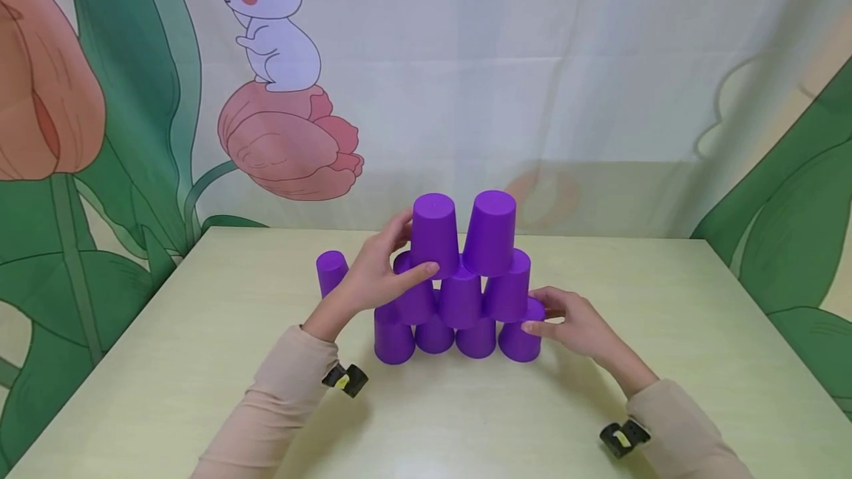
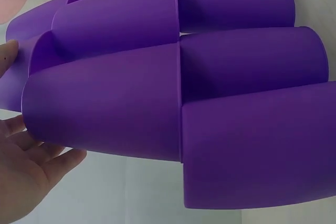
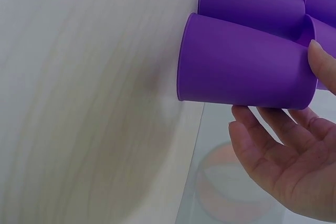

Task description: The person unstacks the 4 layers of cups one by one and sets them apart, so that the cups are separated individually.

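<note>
Purple cups, all upside down, form a stepped stack: several at the bottom, three in the middle row, two above. My left hand [image 1: 378,272] holds the upper left cup [image 1: 434,231], thumb across its lower front and fingers round its far side. Beside it stands the upper right cup [image 1: 491,231], untouched. In the left wrist view, my fingers [image 2: 63,163] are spread near a middle-row cup [image 2: 105,103]. Low at the right end, my right hand [image 1: 572,322] has thumb and fingers about the bottom right cup [image 3: 247,61], near its closed end.
Another upside-down purple cup [image 1: 330,272] stands apart to the left, partly hidden by my left wrist. The stack sits on a pale wooden table [image 1: 466,420]. Behind the table hangs a printed curtain [image 1: 506,72] with flowers and a white animal.
</note>
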The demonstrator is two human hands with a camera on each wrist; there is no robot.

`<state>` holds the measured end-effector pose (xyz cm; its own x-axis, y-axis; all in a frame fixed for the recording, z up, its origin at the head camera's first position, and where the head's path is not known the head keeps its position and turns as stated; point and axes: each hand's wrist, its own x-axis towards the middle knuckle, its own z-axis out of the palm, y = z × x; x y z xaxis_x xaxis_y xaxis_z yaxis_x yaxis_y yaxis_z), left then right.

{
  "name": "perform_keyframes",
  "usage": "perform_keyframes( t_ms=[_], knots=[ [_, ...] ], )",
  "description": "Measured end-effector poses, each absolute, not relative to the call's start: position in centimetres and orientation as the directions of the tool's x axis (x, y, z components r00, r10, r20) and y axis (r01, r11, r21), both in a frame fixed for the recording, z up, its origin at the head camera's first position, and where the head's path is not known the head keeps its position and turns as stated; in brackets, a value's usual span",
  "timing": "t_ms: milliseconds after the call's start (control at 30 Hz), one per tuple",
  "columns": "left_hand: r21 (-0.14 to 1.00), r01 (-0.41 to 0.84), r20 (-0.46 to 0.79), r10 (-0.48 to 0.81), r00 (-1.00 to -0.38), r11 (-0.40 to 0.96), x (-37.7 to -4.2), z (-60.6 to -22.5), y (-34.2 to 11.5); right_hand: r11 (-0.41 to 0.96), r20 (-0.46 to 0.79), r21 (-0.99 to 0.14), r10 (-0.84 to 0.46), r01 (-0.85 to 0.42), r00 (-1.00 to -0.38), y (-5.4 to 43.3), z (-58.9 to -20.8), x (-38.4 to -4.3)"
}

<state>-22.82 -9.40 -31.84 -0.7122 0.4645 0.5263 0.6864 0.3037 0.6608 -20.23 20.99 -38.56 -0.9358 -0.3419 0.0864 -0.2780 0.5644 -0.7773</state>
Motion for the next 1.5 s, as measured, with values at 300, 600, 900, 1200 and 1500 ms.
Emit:
perform_keyframes(
  t_ms=[300, 600, 900, 1200, 1500],
  knots=[
    [0.664, 0.683, 0.536, 0.442, -0.719, 0.304, -22.7, -32.1, -9.3, 0.56, 0.1, -0.775, -0.351, -0.294, -0.931, 20.9, -38.3, -20.2],
    [0.683, 0.662, 0.536, 0.403, -0.742, 0.31, -22.3, -32.1, -10.2, 0.575, 0.093, -0.767, -0.342, -0.286, -0.935, 21.0, -38.6, -20.3],
    [0.702, 0.639, 0.547, 0.338, -0.766, 0.314, -21.8, -31.7, -11.9, 0.575, 0.092, -0.766, -0.343, -0.287, -0.935, 20.9, -38.5, -20.3],
    [0.669, 0.642, 0.564, 0.308, -0.766, 0.374, -21.5, -31.9, -14.1, 0.576, 0.087, -0.769, -0.336, -0.277, -0.938, 20.7, -38.7, -20.1],
    [0.712, 0.574, 0.519, 0.248, -0.818, 0.404, -21.2, -32.4, -16.5, 0.576, 0.098, -0.767, -0.332, -0.284, -0.938, 20.6, -38.9, -19.7]
  ],
)
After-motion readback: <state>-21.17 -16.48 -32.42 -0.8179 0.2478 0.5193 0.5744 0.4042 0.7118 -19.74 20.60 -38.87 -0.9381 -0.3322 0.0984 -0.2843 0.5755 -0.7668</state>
